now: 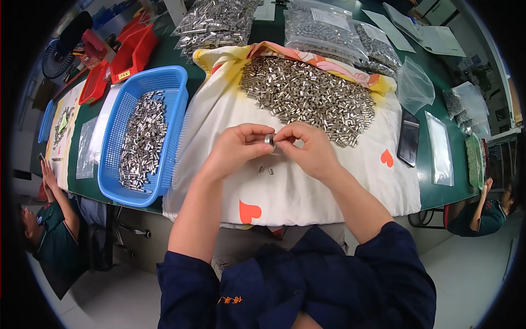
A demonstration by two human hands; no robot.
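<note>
Between my hands, above the white cloth (323, 205), is a small silvery metal ring (268, 139). My left hand (233, 148) is closed with the ring between thumb and fingers. Against the ring's right side, the fingertips of my right hand (308, 148) are pinched together; whatever they hold is hidden. Two small metal cylinders, one of them a short pin (270, 171), lie on the cloth just below my hands. Beyond them spreads a large heap of short metal cylinders (312, 96), bordered at the back by the cloth's raised, patterned edge.
A blue plastic basket (181, 90) of similar metal pieces stands at left, with red bins (131, 55) behind it. Clear bags of metal parts (323, 27) line the back. A black phone (409, 137) and flat plastic bag (439, 148) lie right. Other people sit at both sides.
</note>
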